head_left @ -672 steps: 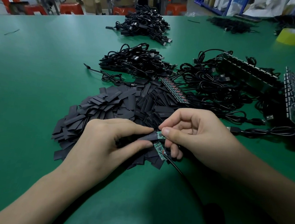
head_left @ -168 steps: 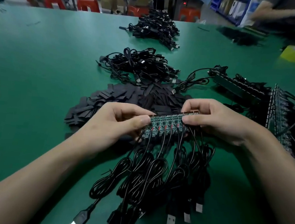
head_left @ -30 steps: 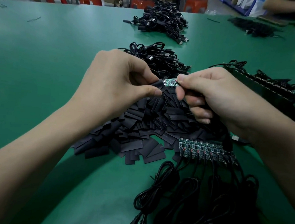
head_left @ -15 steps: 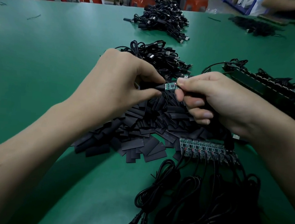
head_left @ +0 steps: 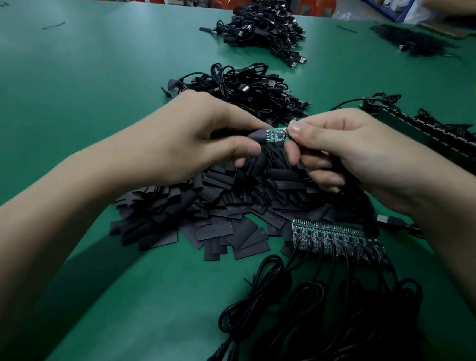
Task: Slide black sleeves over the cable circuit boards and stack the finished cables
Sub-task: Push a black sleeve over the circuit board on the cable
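Left hand (head_left: 203, 140) pinches sleeve (head_left: 257, 135), right hand (head_left: 350, 152) pinches board (head_left: 277, 134), above heap (head_left: 229, 208), middle of bench (head_left: 96, 83). Sleeve mouth now catches board tip, a half-second ago only lining up. Slide starting; stacking ahead.

Light on my feed is even, laying a pale sheen on the far tabletop (head_left: 146, 22). Soft shadows sit under the forearms (head_left: 58, 209). The frame bends at its edges; the near cable coils (head_left: 319, 329) go murky, perhaps underexposed.

left hand (head_left: 203, 137) pinching sleeve (head_left: 259, 135), right hand (head_left: 344, 151) pinching board (head_left: 276, 134)
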Demonstrator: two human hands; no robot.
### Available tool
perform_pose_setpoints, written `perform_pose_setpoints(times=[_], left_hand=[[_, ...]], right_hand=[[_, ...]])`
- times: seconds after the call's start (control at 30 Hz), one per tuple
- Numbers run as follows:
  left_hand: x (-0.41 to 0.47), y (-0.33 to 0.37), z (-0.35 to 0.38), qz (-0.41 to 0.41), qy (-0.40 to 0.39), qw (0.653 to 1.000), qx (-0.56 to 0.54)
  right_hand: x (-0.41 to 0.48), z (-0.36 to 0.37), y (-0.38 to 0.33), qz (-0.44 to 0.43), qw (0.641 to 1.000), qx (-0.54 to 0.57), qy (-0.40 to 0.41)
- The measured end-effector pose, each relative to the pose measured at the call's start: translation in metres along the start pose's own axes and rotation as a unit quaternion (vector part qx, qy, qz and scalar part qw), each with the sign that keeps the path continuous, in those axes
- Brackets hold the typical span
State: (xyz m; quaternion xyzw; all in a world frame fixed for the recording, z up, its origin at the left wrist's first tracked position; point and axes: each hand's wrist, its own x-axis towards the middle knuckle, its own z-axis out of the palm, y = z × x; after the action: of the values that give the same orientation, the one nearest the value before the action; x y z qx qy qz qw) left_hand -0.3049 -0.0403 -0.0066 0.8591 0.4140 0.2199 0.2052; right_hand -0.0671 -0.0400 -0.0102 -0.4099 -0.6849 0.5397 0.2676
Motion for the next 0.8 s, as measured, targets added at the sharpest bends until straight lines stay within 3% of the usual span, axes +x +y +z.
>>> perform_pose_setpoints(times=[0.1, 0.47, 0.67, 0.8], left_hand=[[-0.002, -0.001, -0.003, -0.014, -0.048, 0.990, -0.130], [-0.001, 0.001, 0.000, -0.069, -0.094, 0.962, -0.246], [0.002, 0.004, 0.006, -0.069, 0.035, 0.972, -0.220], [0.000, 0.007, 0.010, -0.023, 0.151, 0.985, -0.074]], right_hand=[[-0.002, -0.003, -0.002, -0.015, 1.000, -0.023, -0.001], [0.000, -0.002, 0.001, 0.003, 1.000, -0.007, -0.011], [0.002, -0.001, 0.002, 0.014, 1.000, 0.017, -0.001], [0.000, -0.002, 0.001, 0.025, 0.999, 0.040, 0.004]])
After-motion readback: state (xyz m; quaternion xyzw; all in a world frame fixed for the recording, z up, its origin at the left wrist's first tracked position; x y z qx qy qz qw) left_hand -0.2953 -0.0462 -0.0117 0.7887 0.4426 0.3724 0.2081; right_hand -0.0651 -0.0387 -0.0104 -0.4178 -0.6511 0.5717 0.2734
